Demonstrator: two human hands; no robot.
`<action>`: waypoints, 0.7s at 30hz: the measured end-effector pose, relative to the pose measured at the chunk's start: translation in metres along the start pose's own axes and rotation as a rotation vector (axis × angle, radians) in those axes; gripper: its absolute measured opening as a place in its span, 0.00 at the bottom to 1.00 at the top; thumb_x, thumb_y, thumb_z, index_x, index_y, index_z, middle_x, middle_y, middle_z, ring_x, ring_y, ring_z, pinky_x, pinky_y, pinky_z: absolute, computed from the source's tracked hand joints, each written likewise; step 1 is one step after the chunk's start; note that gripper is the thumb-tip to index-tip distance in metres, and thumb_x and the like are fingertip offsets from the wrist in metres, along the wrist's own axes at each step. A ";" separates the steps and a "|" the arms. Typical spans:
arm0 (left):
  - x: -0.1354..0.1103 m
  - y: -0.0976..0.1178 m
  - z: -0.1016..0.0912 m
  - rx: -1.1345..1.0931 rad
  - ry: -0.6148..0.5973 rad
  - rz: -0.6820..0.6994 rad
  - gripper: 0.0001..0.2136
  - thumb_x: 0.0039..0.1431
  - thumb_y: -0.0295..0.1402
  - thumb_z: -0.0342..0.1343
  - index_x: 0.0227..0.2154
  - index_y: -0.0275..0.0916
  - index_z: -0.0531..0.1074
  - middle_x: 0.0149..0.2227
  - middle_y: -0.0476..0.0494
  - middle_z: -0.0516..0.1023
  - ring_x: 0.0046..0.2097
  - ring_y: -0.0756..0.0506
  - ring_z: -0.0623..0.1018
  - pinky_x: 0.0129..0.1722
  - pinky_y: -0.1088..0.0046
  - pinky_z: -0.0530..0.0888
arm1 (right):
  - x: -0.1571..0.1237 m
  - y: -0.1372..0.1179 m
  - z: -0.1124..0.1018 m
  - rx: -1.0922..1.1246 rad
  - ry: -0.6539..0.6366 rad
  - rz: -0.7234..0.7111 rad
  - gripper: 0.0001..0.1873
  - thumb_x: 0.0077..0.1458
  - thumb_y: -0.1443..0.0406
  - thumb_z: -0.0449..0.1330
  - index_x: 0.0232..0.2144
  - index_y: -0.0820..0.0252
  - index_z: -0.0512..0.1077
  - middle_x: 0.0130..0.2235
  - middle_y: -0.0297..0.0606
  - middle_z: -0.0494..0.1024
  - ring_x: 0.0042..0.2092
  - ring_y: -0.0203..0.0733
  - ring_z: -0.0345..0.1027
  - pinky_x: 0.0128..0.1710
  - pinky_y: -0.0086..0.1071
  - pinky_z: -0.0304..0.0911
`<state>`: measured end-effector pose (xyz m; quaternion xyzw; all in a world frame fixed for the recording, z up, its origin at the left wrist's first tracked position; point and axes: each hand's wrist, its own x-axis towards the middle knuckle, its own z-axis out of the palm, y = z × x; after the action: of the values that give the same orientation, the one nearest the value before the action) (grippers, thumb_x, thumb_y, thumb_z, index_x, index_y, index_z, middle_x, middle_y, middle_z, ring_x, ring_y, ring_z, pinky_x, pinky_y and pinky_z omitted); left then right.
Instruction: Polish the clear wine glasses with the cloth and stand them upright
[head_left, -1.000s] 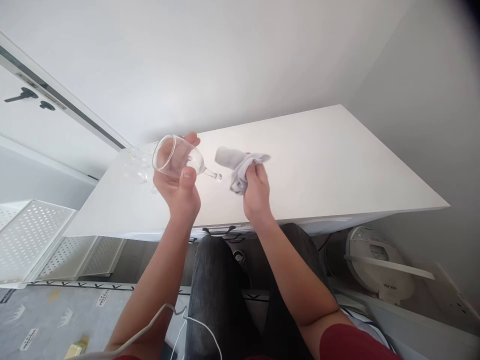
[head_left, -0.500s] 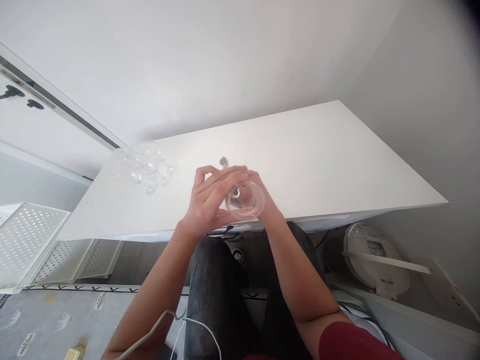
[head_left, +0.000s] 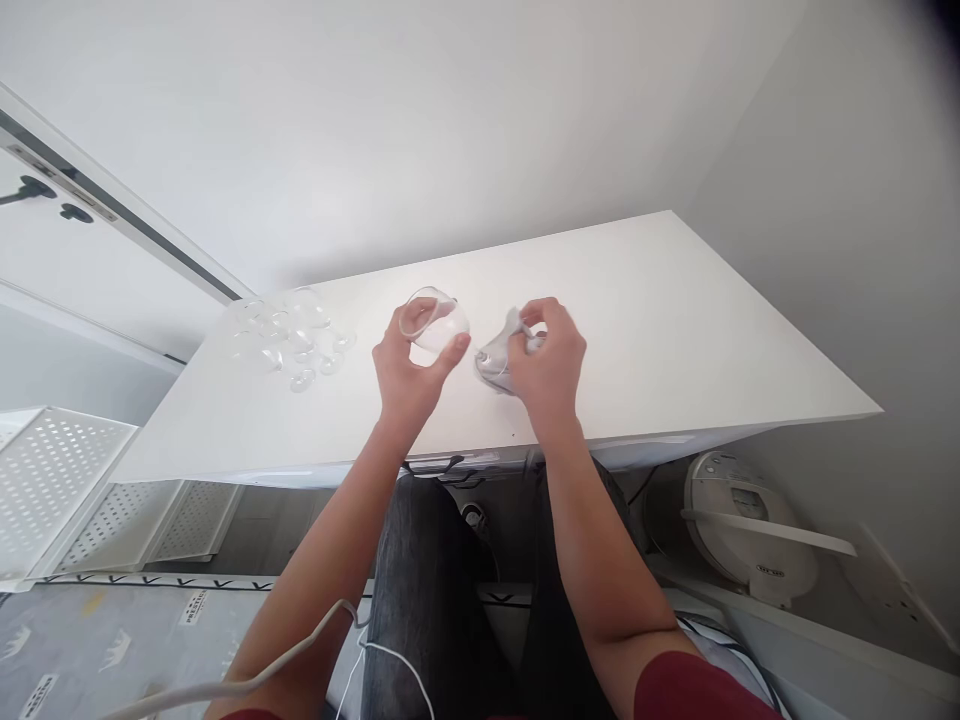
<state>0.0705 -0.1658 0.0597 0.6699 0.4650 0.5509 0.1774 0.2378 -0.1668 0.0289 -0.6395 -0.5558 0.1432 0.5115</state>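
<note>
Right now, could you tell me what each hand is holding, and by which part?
The left hand grips a stemmed glass by its bowl; the right hand holds a grey cloth bunched at the glass's foot.

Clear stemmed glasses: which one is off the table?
The clear glass tipped sideways in the left hand, stem toward the grey cloth in the right hand. The other glasses cluster on the white table.
</note>
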 end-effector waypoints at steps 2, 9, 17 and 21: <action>0.005 -0.012 0.002 -0.034 0.054 -0.040 0.16 0.61 0.45 0.66 0.47 0.44 0.77 0.49 0.42 0.82 0.57 0.38 0.81 0.60 0.55 0.73 | 0.005 0.006 -0.007 -0.097 0.113 0.088 0.20 0.60 0.74 0.47 0.49 0.58 0.71 0.50 0.47 0.72 0.49 0.47 0.70 0.46 0.38 0.66; 0.011 -0.032 0.015 0.015 -0.004 -0.064 0.18 0.57 0.47 0.68 0.45 0.43 0.77 0.50 0.42 0.83 0.54 0.40 0.82 0.56 0.58 0.75 | 0.010 0.020 -0.019 -0.066 -0.456 -0.197 0.27 0.58 0.76 0.53 0.53 0.51 0.79 0.58 0.40 0.74 0.44 0.42 0.73 0.44 0.36 0.68; 0.008 -0.039 0.043 0.029 -0.116 -0.088 0.20 0.57 0.48 0.68 0.47 0.45 0.74 0.49 0.43 0.84 0.55 0.39 0.82 0.57 0.55 0.74 | -0.003 0.018 -0.009 -0.232 -0.702 -0.296 0.29 0.53 0.78 0.55 0.50 0.49 0.82 0.62 0.36 0.76 0.43 0.45 0.76 0.40 0.36 0.66; 0.007 -0.042 0.052 0.004 -0.160 -0.081 0.21 0.57 0.48 0.68 0.48 0.46 0.72 0.52 0.43 0.83 0.55 0.39 0.81 0.58 0.54 0.74 | -0.003 0.023 -0.009 -0.251 -0.738 -0.245 0.29 0.51 0.77 0.56 0.50 0.49 0.82 0.58 0.38 0.79 0.38 0.44 0.75 0.36 0.35 0.63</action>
<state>0.0989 -0.1250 0.0153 0.6930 0.4771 0.4868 0.2348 0.2564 -0.1700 0.0126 -0.5317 -0.7872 0.2322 0.2089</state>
